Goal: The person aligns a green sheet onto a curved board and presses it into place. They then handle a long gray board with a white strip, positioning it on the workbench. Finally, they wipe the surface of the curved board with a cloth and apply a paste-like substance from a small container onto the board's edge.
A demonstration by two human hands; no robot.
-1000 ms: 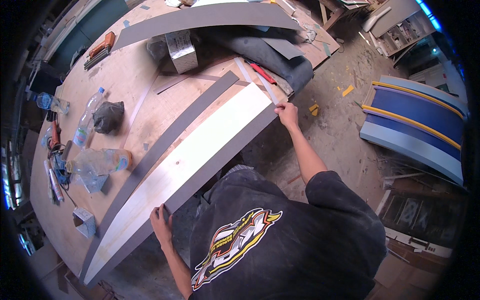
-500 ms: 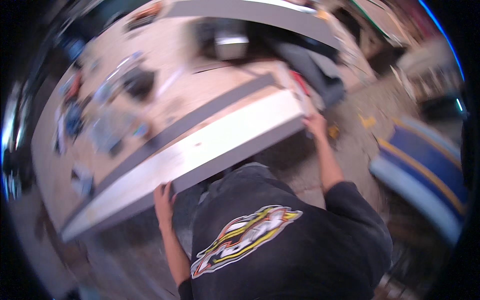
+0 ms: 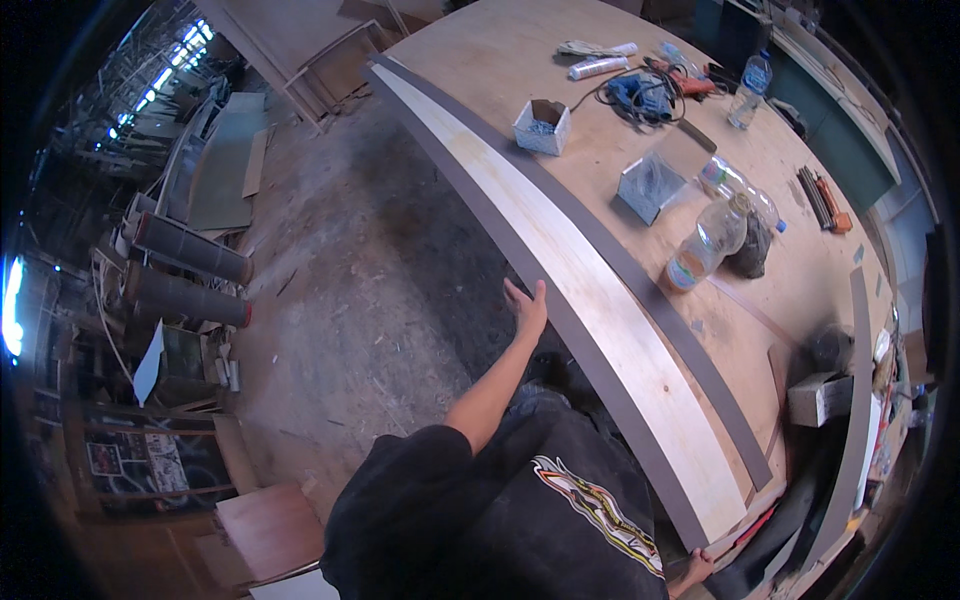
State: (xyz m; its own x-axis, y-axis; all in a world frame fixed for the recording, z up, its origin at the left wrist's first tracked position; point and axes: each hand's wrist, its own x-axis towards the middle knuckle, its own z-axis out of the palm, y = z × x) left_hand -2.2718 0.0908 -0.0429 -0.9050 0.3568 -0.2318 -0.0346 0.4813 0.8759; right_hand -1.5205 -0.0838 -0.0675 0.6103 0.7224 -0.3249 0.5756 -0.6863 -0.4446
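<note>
A long wooden board (image 3: 610, 300) with a pale top face and a grey side lies along the table's near edge, running from far left to near right. My left hand (image 3: 528, 312) is at its grey side near the middle, fingers spread and thumb up; whether it touches the board is hard to tell. At the board's near right end, my right hand (image 3: 692, 570) has its fingers closed around the corner, partly cut off from sight by my shirt. Beside the board's far side runs a narrow grey strip (image 3: 655, 305) on the table.
The wooden table (image 3: 470, 50) carries an open box of small pieces (image 3: 543, 127), another box (image 3: 650, 188), plastic bottles (image 3: 708, 243), a blue corded power tool (image 3: 640, 95) and an orange-handled tool (image 3: 830, 205). Dark rolls (image 3: 190, 250) stand left on the floor.
My view has swung left, showing the floor and the board's far end. The left hand's fingers, earlier at the board's edge, are now spread; the right hand stays at the near end.
</note>
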